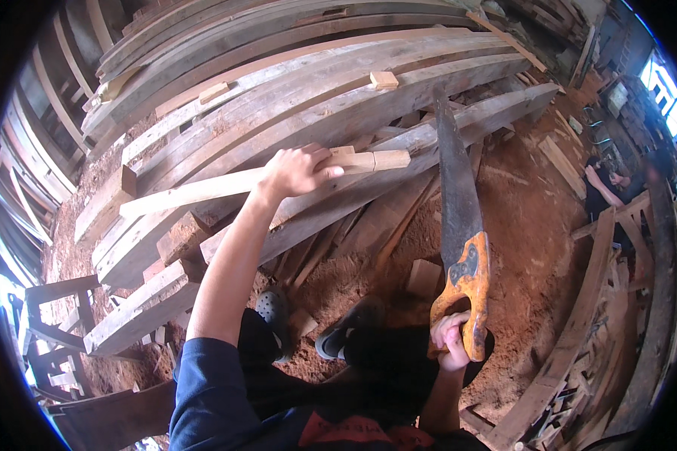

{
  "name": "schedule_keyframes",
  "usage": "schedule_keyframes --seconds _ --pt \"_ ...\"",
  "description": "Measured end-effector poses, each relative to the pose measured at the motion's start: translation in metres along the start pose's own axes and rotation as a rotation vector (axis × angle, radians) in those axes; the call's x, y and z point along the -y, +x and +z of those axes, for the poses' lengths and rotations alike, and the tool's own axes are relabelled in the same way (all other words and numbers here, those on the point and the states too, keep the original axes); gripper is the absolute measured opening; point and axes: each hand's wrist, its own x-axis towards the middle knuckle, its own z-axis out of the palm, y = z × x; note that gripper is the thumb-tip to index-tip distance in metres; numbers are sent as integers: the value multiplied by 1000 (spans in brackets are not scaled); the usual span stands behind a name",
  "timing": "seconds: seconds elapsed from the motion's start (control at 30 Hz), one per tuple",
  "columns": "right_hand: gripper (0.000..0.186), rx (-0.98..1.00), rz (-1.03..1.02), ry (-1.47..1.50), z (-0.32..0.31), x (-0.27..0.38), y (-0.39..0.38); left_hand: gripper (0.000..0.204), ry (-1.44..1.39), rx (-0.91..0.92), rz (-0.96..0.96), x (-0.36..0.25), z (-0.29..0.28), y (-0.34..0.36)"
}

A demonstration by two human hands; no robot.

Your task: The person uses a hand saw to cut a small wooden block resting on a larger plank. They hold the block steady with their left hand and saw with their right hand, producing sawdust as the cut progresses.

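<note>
My left hand (296, 171) is closed over a pale wooden batten (195, 191), pressing it down across the big timber beams. A thin dark line crosses the batten near its right end, to the right of my fingers. In my right hand (451, 338) is a handsaw (459, 173), gripped by its worn orange handle. The saw's dark blade points away from me, its far end beside the nearest beam (489, 113). Blade and batten are apart. A small wood block (384, 80) lies on a beam beyond my left hand.
Long timbers (293, 52) are stacked ahead, with a short squared timber (105, 203) at the left. My clogs (273, 312) stand on reddish, sawdust-covered ground near a wood offcut (424, 277). At the right, a person (617, 180) sits beyond a wooden frame (602, 240) and scrap wood.
</note>
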Motion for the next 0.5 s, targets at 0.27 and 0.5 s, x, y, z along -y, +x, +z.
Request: schedule_keyframes --seconds 0.27,0.5 --pt "17 128 -52 47 4 -2 -4 53 210 -29 61 -10 10 -9" --pt "20 181 -21 115 9 -5 -13 53 148 -85 30 -24 21 -26"
